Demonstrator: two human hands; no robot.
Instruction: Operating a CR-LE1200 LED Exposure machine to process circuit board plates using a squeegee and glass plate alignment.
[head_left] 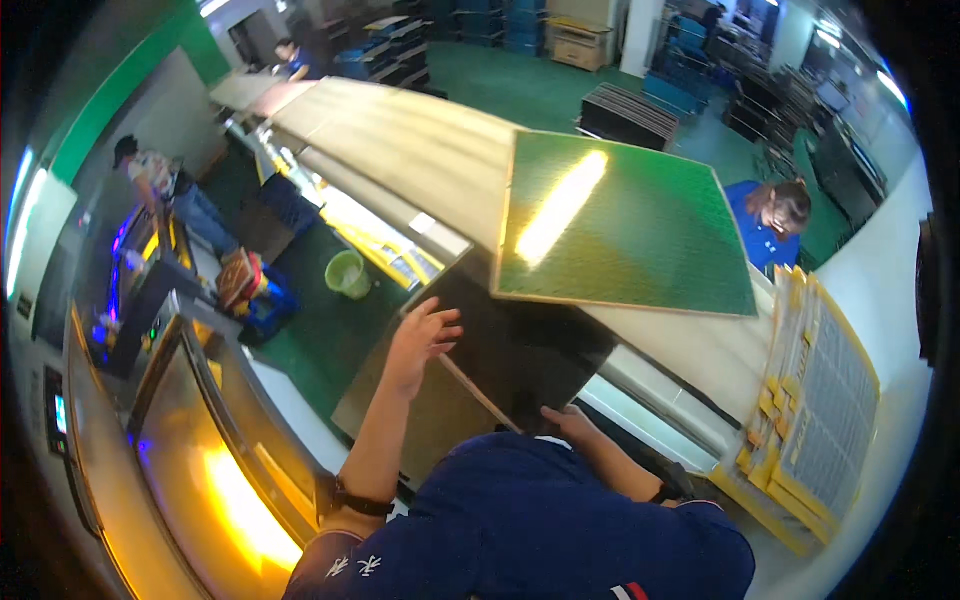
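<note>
Left hand [420, 338] spread flat on dark panel's [520, 350] far-left edge | right hand [568, 422] gripping its near edge | risk: uneven lift, panel slips against green board [625, 225]

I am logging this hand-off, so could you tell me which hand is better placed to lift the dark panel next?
Probably the left hand: it rests spread on the far edge of the dark panel. The right hand only touches its near edge.

Small lit screen [61, 413], far left
</note>
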